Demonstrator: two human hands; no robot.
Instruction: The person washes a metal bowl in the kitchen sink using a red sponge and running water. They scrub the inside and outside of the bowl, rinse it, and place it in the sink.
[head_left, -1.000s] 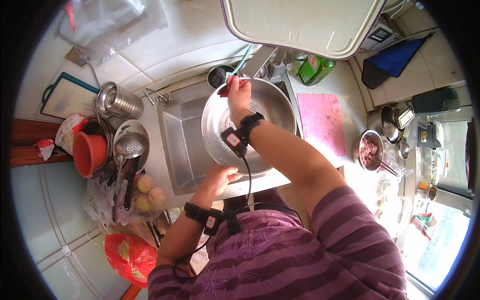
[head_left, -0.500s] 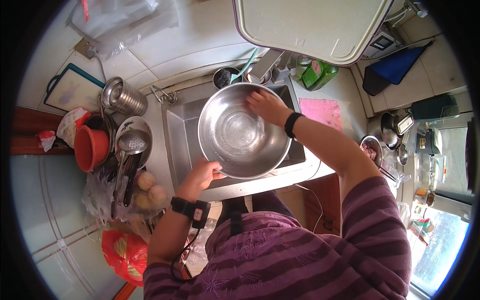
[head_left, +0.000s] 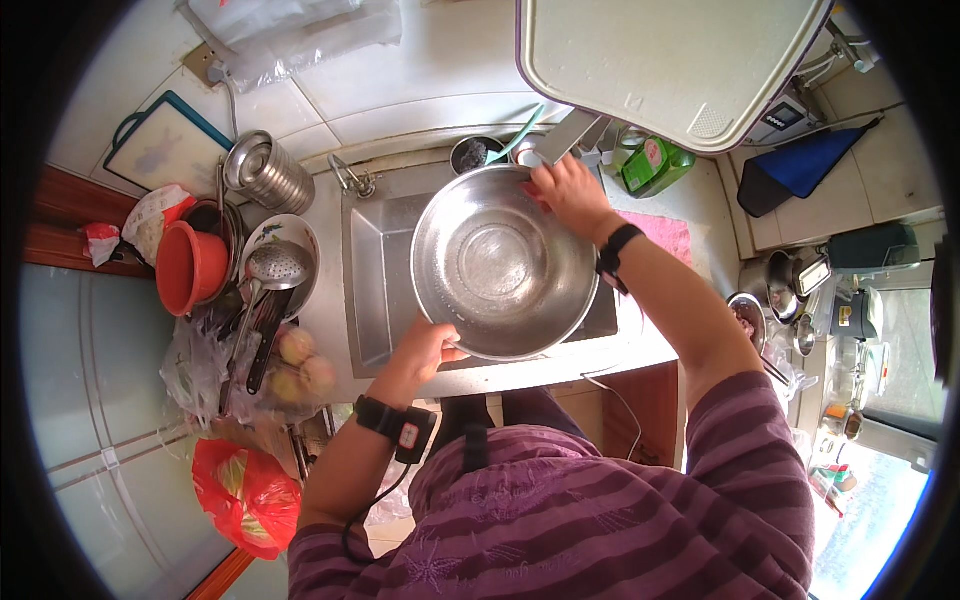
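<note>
A wide stainless steel basin (head_left: 490, 262) is tilted over the metal sink (head_left: 375, 325), its shiny inside facing up with wet-looking streaks. My left hand (head_left: 428, 350) pinches the near left part of its rim, thumb on the inner side. On the far right of the rim, my right hand (head_left: 572, 195) is closed over the edge, its fingertips partly inside the basin. A faucet (head_left: 352, 180) stands at the sink's far left corner. Behind the basin is a dark cup (head_left: 470, 155) with a scrubber and a pale green handle.
A green detergent bottle (head_left: 655, 167) and a pink cloth (head_left: 660, 240) lie right of the sink. On the left are stacked steel bowls (head_left: 268, 172), a red tub (head_left: 190, 268), a skimmer (head_left: 283, 265) and peaches (head_left: 300, 365). A cutting board (head_left: 670, 60) rises overhead at the back.
My right hand has moved from the basin's inner wall out to its far right rim. My left hand keeps its hold on the near rim. The whole view has shifted slightly.
</note>
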